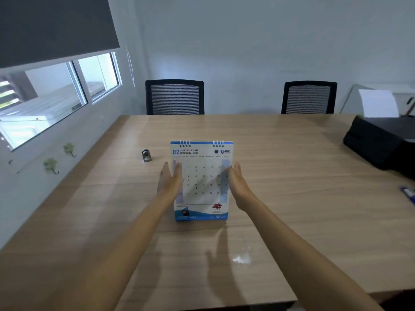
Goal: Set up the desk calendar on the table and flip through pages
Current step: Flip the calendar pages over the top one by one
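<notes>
A white and blue desk calendar point(202, 182) stands upright on the wooden table point(292, 198), spiral binding on top, showing the February page. My left hand point(170, 179) is at its left edge with fingers straight and together, overlapping the page's left margin. My right hand point(234, 181) is at its right edge, fingers extended, overlapping the right margin. Both palms face inward towards the calendar. Whether they press on the edges or hover just in front is unclear. Neither hand grips anything.
A small metal clip-like object point(146, 155) lies left of the calendar. A black printer point(381, 142) sits at the table's right side, a pen point(407, 194) near the right edge. Two black mesh chairs point(174, 97) point(308, 98) stand behind the far edge. A wall with a window is on the left.
</notes>
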The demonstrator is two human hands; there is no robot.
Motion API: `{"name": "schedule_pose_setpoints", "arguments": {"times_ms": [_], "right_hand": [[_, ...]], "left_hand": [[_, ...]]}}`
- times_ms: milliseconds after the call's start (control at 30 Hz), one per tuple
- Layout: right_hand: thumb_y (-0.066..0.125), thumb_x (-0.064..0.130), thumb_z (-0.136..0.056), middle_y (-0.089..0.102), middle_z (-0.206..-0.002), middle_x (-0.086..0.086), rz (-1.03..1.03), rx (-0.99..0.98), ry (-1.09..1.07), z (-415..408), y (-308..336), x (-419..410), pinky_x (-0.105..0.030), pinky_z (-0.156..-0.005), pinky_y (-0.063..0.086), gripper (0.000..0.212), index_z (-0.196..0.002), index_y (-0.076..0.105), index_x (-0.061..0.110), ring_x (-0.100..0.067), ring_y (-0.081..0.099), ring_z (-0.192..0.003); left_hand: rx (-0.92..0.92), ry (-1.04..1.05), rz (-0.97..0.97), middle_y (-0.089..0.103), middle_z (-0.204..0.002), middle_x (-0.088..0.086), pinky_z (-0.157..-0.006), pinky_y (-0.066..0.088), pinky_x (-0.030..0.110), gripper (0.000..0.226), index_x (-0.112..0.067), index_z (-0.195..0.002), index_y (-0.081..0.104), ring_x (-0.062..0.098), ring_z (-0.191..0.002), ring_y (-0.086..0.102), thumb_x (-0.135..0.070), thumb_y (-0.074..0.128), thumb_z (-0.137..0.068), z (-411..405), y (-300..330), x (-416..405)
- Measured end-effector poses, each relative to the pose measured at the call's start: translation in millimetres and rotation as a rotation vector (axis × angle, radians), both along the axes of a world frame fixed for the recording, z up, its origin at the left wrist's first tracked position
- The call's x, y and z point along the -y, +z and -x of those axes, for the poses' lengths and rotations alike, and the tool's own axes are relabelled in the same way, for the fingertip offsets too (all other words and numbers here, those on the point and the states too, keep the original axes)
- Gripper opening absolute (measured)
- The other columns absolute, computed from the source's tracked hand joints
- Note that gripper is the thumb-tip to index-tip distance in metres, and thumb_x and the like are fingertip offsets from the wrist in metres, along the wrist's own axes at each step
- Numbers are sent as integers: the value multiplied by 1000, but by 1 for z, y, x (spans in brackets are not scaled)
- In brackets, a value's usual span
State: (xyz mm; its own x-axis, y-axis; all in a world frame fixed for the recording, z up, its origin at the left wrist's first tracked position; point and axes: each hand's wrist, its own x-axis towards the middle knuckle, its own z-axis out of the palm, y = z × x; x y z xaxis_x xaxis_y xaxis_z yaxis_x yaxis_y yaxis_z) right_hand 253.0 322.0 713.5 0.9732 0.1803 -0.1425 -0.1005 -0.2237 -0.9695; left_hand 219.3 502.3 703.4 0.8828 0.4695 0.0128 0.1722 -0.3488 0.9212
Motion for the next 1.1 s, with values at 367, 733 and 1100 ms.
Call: {"name": "schedule_pose_setpoints", "arguments": {"times_ms": [367,733,1100], "right_hand": [[28,25,-97,40,-141,-13,33,13,-35,15,-1,-11,-44,-104,41,38,-130,37,9,-30,42,-128],[44,29,-95,55,-126,-1,49,60,-188,22,6,3,-28,-75,41,56,-146,23,16,-14,52,-90],[59,15,-90,63,-67,-6,-254,-223,-75,15,48,36,-24,-49,39,13,-81,60,5,-19,53,-55]], "left_hand": [[22,-97,-98,63,-114,-2,-82,39,34,51,-27,-121,56,20,-104,55,-49,18,-95,10,9,9],[-37,103,8,61,-87,-4,-68,48,30,10,-15,-88,62,15,-81,56,-19,55,-82,21,19,-20],[-21,-135,598,75,-73,8,-56,58,24,9,-3,-86,64,19,-63,70,-10,66,-82,31,54,-38]]}}
